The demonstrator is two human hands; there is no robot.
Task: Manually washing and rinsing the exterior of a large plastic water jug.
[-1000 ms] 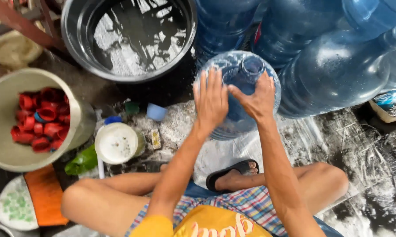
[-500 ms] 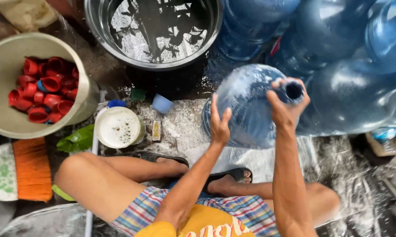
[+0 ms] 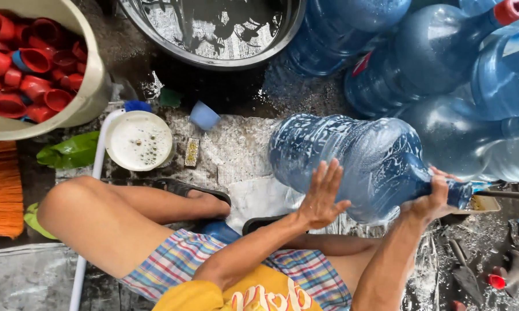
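large blue water jug [image 3: 357, 167] lying on its side, soapy and wet, above the wet floor [image 3: 236, 150] between the knees. could slip and roll toward the stacked jugs [image 3: 443, 63], going by the slick foam on its wall. left hand [image 3: 320, 198] flat and spread against the jug's lower side, fingers [image 3: 328, 175] released, pressing not gripping. right hand [image 3: 429, 198] clenched around the neck, just behind the mouth.

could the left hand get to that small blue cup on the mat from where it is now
Probably yes. The left hand rests open on the big blue jug, and bare mat lies between it and the blue cup.
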